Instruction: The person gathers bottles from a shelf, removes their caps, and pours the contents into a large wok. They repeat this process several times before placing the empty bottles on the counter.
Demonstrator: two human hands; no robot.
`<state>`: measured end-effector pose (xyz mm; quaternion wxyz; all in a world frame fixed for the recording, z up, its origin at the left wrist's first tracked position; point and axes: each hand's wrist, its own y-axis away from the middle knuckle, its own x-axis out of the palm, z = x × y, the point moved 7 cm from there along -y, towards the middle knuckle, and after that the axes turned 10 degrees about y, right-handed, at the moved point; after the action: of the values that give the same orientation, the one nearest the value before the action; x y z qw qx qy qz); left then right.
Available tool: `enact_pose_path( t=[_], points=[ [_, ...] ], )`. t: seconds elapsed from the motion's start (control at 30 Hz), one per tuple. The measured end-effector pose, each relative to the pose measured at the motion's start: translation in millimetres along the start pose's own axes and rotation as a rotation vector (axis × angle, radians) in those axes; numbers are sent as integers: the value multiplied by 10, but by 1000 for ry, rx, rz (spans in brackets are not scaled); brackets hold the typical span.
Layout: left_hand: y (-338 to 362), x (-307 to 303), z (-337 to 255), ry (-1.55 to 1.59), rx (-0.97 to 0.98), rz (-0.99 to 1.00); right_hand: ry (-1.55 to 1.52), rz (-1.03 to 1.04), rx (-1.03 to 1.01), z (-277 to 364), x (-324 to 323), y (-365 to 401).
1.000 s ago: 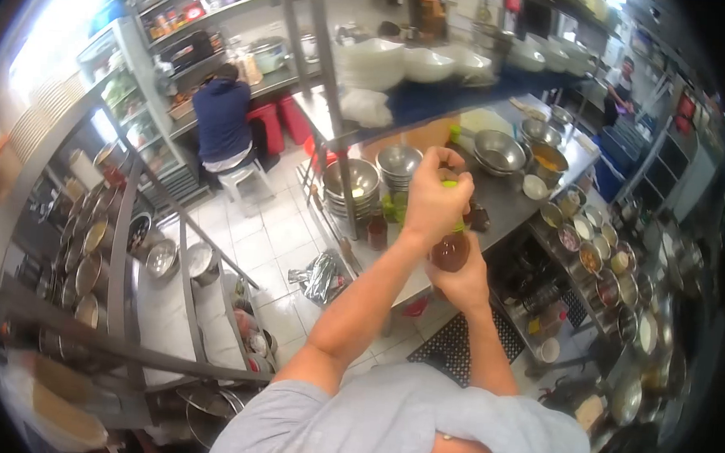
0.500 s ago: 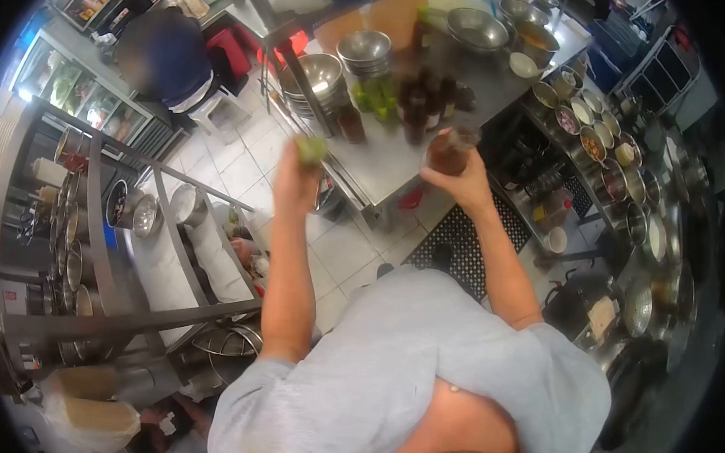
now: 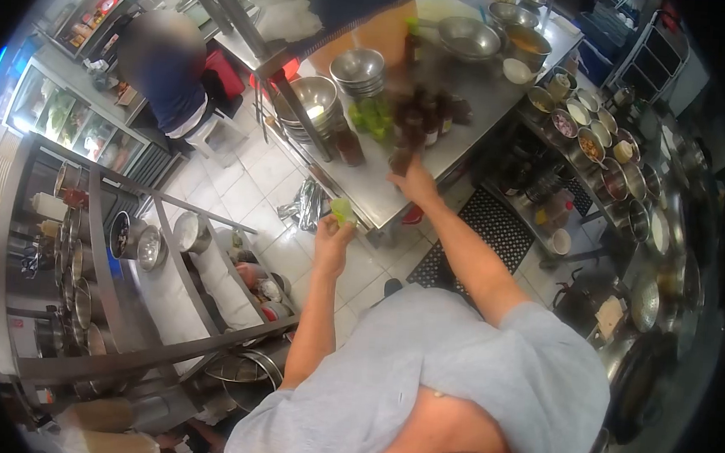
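Note:
My left hand is closed on a small green cap, held up just off the front corner of the metal table. Over that table, my right hand is wrapped round a dark brown bottle close to the front edge. Behind it stands a cluster of similar brown bottles. A pile of green caps lies to their left, and another brown-filled container stands nearer the corner post.
Stacked steel bowls and a larger bowl stack sit on the table's left. A person sits on a white stool. Metal shelving is at left, many ingredient bowls at right. A black mat covers some floor.
My right hand has brought the bottle left and down to the table beside the others. My left hand has drawn back towards me and right, still with the green cap.

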<state>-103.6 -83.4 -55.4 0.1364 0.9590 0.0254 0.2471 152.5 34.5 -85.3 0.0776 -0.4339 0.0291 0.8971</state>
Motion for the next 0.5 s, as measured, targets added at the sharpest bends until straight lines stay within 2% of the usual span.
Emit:
enact_pose_path(
  t=[0.07,0.1,0.13,0.23,0.3,0.33,0.4,0.47,0.5],
  points=[
    [-206,-50,151,-178,77,42,153,48,36,-70,56,-110],
    [-315,1,190,-188,158,7,208,88,66,-15,-60,-102],
    [-436,87,198,-349,227,-4,264,124,95,46,-193,-110],
    [-825,349,376,-745,393,0,336,434,75,85,-310,-116],
    [-1210,451,610,-895,492,43,337,584,12,-104,-341,-108],
    [-1330,521,642,-957,482,12,336,656,-21,-226,-398,-95],
    [-1554,646,717,-1079,457,-57,51,731,129,-565,-667,-49],
    [-1597,694,698,-1114,504,-187,-171,621,230,-808,-1124,-161],
    [-1626,740,657,-1129,542,-251,-188,508,244,-1028,-1275,-318]
  ],
)
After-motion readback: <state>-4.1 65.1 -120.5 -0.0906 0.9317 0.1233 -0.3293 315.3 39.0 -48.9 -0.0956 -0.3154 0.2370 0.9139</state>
